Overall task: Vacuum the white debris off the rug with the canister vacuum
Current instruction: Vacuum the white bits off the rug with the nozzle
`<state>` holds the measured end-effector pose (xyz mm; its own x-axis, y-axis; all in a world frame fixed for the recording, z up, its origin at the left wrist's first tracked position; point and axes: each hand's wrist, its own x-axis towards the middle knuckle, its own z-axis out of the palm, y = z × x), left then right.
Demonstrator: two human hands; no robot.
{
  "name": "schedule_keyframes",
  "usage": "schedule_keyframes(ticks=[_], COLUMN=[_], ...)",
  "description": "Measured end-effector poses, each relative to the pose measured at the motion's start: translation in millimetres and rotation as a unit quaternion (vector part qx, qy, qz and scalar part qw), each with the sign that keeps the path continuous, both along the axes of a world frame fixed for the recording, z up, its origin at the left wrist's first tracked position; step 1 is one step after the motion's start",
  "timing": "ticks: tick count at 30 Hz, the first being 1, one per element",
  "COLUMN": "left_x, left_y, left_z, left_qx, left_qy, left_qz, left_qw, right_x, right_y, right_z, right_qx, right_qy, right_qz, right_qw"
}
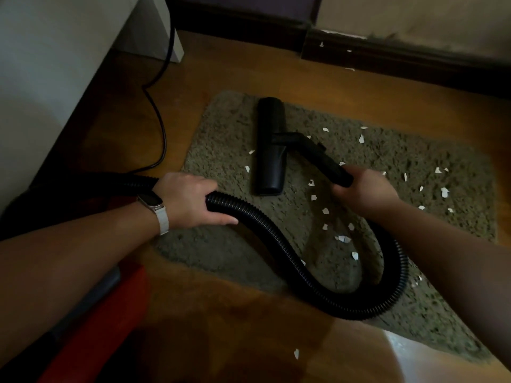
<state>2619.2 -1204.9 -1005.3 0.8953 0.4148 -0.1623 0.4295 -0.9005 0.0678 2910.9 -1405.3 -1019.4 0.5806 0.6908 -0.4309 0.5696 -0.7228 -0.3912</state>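
- Red canister body (110, 313): below the left forearm, partly hidden.
- Left hand (190, 199), pale band (161, 214) at the wrist: fingers curled over the black ribbed hose (356, 312), which loops toward the right hand.
- Right hand (362, 186): wrapped round the rigid hose end (329, 161).
- Floor nozzle (269, 146): flat on the rug (221, 150), just beyond and between the hands.
- White debris (344, 239): scattered on the rug between the hands and past the right hand.
- Power cord (163, 134): beyond the left hand.
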Motion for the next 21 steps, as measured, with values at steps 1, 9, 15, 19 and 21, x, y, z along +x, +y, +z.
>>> schedule_keyframes(ticks=[1,9,15,19,21], left_x=[0.9,-0.3,8.2,9.3,5.7], left_y=[1.5,6.0,2.7,1.1,1.2], left_z=[-0.9,-7.7,-3.0,-3.7,-4.2], left_qx=[0.002,-0.003,-0.032,-0.031,-0.035], left_qy=[-0.002,-0.001,-0.008,-0.022,-0.02], left_qz=[0.001,0.009,0.023,0.007,0.005], left_qw=[1.0,1.0,0.999,0.999,0.999], right_x=[-2.4,-30.1,-22.1,-13.8,-11.8], right_y=[4.2,30.0,5.5,-17.9,-28.5], right_z=[0.2,-3.6,-1.2,0.8,2.2], right_qx=[-0.001,0.006,-0.006,-0.003,-0.01], right_qy=[0.002,0.017,0.027,0.023,0.031], right_qz=[0.009,0.101,0.059,-0.009,-0.039], right_qw=[1.0,0.995,0.998,1.0,0.999])
